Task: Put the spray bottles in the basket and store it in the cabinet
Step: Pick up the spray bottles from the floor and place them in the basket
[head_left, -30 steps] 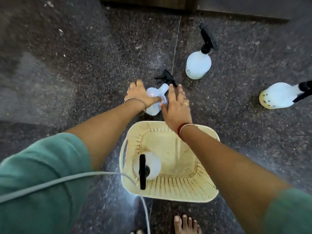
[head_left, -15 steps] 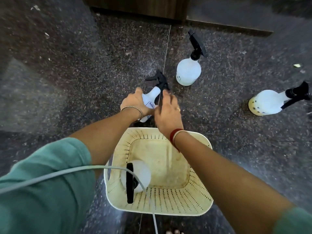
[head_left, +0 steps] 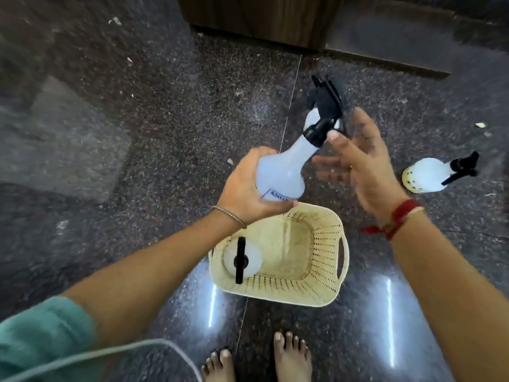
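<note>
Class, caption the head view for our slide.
Left hand lifts a bottle over the basket; right hand open.

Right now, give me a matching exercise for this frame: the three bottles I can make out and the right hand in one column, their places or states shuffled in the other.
Things:
1. Labelled bottle
2. Yellow-bottomed bottle
3. Bottle seen from above
4. Right hand

States:
A. Standing in the basket
B. Open, beside a black sprayer, gripping nothing
C. Held in the left hand
D. Lying on the floor

Pairs: 1-C, 2-D, 3-A, 4-B
</note>
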